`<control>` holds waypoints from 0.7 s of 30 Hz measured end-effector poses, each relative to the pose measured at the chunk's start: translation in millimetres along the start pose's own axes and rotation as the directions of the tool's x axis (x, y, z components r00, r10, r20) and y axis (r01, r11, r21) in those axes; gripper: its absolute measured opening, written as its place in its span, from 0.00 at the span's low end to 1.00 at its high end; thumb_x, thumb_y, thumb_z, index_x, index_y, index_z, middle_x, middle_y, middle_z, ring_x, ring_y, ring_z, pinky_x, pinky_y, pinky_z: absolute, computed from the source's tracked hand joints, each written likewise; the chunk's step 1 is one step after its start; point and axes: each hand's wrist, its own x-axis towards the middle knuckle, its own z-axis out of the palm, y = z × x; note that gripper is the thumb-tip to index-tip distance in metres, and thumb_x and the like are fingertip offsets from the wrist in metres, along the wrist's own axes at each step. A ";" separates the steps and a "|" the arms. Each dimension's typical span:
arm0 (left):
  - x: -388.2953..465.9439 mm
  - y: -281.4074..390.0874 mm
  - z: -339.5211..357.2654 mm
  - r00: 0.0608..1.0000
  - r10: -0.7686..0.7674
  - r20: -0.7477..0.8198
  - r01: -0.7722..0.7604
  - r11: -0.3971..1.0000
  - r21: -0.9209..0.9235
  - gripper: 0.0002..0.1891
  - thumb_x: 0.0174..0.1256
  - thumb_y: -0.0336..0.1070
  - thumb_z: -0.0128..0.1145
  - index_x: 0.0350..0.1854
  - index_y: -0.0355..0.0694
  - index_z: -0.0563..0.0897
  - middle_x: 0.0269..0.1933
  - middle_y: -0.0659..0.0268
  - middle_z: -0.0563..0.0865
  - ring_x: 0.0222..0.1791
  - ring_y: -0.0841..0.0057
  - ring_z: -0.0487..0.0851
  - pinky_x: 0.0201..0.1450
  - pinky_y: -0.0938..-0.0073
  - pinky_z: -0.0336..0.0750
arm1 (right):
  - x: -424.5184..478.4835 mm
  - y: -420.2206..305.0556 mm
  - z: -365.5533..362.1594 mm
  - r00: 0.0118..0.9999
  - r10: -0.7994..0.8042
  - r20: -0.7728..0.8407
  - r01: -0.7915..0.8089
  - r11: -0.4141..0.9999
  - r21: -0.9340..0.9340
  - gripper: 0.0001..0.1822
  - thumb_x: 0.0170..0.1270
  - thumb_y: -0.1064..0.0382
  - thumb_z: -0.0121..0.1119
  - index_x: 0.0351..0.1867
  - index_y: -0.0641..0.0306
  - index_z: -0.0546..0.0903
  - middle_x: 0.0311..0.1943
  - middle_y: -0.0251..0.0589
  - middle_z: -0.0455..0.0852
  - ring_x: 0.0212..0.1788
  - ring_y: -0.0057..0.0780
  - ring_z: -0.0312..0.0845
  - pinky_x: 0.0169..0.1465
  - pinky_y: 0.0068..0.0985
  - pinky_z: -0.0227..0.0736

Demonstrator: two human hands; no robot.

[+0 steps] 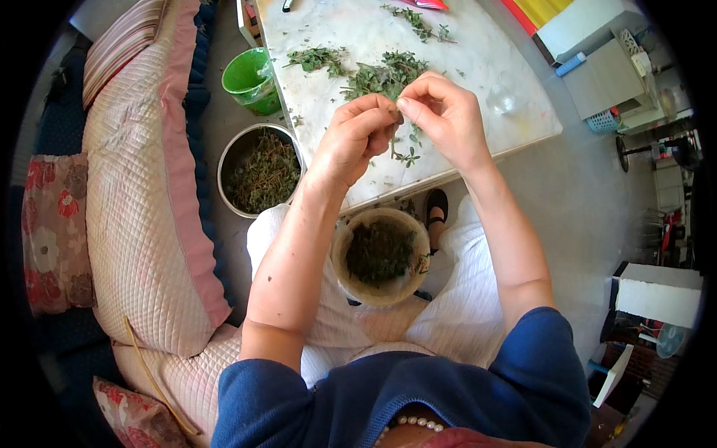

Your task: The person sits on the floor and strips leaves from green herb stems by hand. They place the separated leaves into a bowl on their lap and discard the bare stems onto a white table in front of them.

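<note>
Above the near part of a white marble-patterned tabletop (pixel 313 112), my left hand (pixel 361 131) and my right hand (pixel 442 115) meet, thumbs and forefingers pinched together. Between them is a green leafy sprig (pixel 404 157), its stem hanging below my left fingers. What the right fingertips pinch is too small to make out, though it seems part of the same sprig. Just beyond my hands lies a heap of leafy greens (pixel 386 73), with a smaller bunch (pixel 318 58) to its left and more stems (pixel 419 23) farther back. A round tub (pixel 340 263) holding dark greens stands between my knees.
Left of the table, a metal basin (pixel 222 187) holds trimmed stems and leaves, near a green bucket (pixel 238 70) with a plastic liner. A clear glass object (pixel 501 101) sits on the table's right side. A quilted sofa cover (pixel 131 224) runs along the left.
</note>
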 end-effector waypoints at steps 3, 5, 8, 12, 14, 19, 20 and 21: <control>1.8 1.2 -7.1 0.999 0.012 0.033 -0.014 0.999 0.038 0.03 0.62 0.29 0.54 0.35 0.36 0.79 0.28 0.67 0.77 0.19 0.89 0.62 0.20 0.86 0.54 | 0.1 3.2 0.2 1.000 0.016 0.005 -0.016 0.998 0.054 0.03 0.60 0.71 0.63 0.30 0.69 0.82 0.28 0.29 0.78 0.30 0.14 0.73 0.33 0.15 0.69; 2.0 3.4 -6.1 0.999 0.041 0.026 -0.042 0.997 0.058 0.04 0.61 0.29 0.53 0.34 0.36 0.79 0.27 0.67 0.77 0.19 0.88 0.62 0.20 0.86 0.55 | 0.1 4.3 -0.9 0.999 0.054 0.002 -0.054 0.987 0.154 0.03 0.60 0.70 0.63 0.30 0.68 0.83 0.28 0.28 0.79 0.30 0.13 0.72 0.33 0.15 0.68; -1.4 10.8 -14.2 0.988 0.141 -0.056 -0.130 0.976 0.173 0.05 0.60 0.30 0.54 0.33 0.36 0.81 0.24 0.71 0.76 0.18 0.89 0.63 0.20 0.86 0.55 | 2.7 1.3 -7.7 0.994 0.107 0.002 -0.101 0.930 0.352 0.02 0.61 0.70 0.63 0.32 0.66 0.84 0.26 0.26 0.81 0.30 0.12 0.71 0.33 0.15 0.66; -11.9 47.6 -57.5 0.888 0.415 -0.197 -0.218 0.759 0.614 0.06 0.62 0.29 0.53 0.35 0.34 0.82 0.23 0.75 0.74 0.18 0.89 0.64 0.20 0.86 0.55 | -3.8 -15.2 -30.0 0.953 0.152 0.262 -0.198 0.968 0.156 0.04 0.58 0.69 0.64 0.32 0.67 0.84 0.27 0.29 0.84 0.30 0.13 0.74 0.35 0.15 0.70; -19.1 63.5 -97.4 0.765 0.572 -0.297 -0.079 0.541 0.838 0.10 0.58 0.31 0.54 0.35 0.31 0.84 0.26 0.68 0.81 0.26 0.82 0.75 0.30 0.80 0.69 | -14.8 -14.6 -30.5 0.857 0.219 0.467 -0.234 0.972 -0.026 0.04 0.56 0.69 0.64 0.31 0.67 0.85 0.27 0.31 0.85 0.30 0.14 0.77 0.36 0.17 0.72; -31.8 77.0 -172.2 0.663 0.652 -0.368 0.350 0.165 0.922 0.17 0.54 0.38 0.58 0.44 0.35 0.84 0.38 0.56 0.87 0.40 0.63 0.85 0.46 0.69 0.76 | -41.5 10.2 -27.0 0.639 0.345 0.688 -0.231 0.939 -0.257 0.06 0.53 0.70 0.64 0.33 0.68 0.86 0.26 0.35 0.87 0.30 0.17 0.80 0.36 0.20 0.75; -36.9 76.7 -197.4 0.664 0.654 -0.363 0.364 0.141 0.920 0.19 0.53 0.38 0.58 0.47 0.36 0.83 0.43 0.55 0.87 0.45 0.62 0.84 0.50 0.68 0.75 | -38.3 17.4 -27.1 0.652 0.345 0.675 -0.197 0.937 -0.288 0.06 0.53 0.70 0.64 0.33 0.67 0.86 0.26 0.35 0.87 0.30 0.17 0.80 0.36 0.20 0.75; -40.0 75.2 -214.0 0.666 0.653 -0.360 0.379 0.119 0.918 0.22 0.53 0.39 0.59 0.51 0.37 0.82 0.47 0.55 0.86 0.49 0.61 0.83 0.54 0.67 0.74 | -34.3 26.5 -28.3 0.664 0.346 0.663 -0.166 0.933 -0.321 0.06 0.53 0.69 0.64 0.33 0.66 0.86 0.26 0.36 0.87 0.30 0.17 0.80 0.36 0.20 0.76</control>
